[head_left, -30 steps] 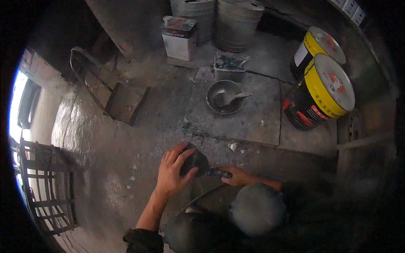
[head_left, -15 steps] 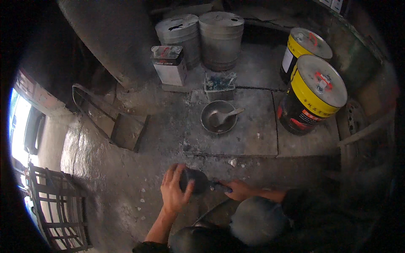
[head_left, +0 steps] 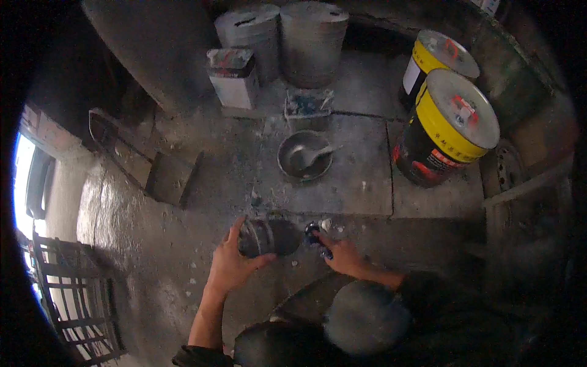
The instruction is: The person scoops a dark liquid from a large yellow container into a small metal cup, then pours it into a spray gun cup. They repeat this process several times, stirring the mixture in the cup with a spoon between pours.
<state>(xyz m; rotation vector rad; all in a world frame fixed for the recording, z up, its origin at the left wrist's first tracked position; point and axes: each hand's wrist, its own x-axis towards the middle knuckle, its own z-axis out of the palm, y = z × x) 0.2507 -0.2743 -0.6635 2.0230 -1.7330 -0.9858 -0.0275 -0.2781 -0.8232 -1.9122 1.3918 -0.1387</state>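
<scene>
Likely stiff and slippery, the dark cylinder (head_left: 276,237) is best held where the left hand (head_left: 231,266) wraps it, opposite the right hand (head_left: 347,257) gripping a blue tool (head_left: 312,230)

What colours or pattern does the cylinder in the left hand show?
The cylinder is dark grey, with paler bands toward the left hand; head view.

Grey floor (head_left: 162,257), bearing a bowl (head_left: 289,150), tub (head_left: 307,122), dustpan (head_left: 171,178), white can (head_left: 235,92), two grey drums (head_left: 313,49), two yellow-and-black drums (head_left: 445,131)
</scene>
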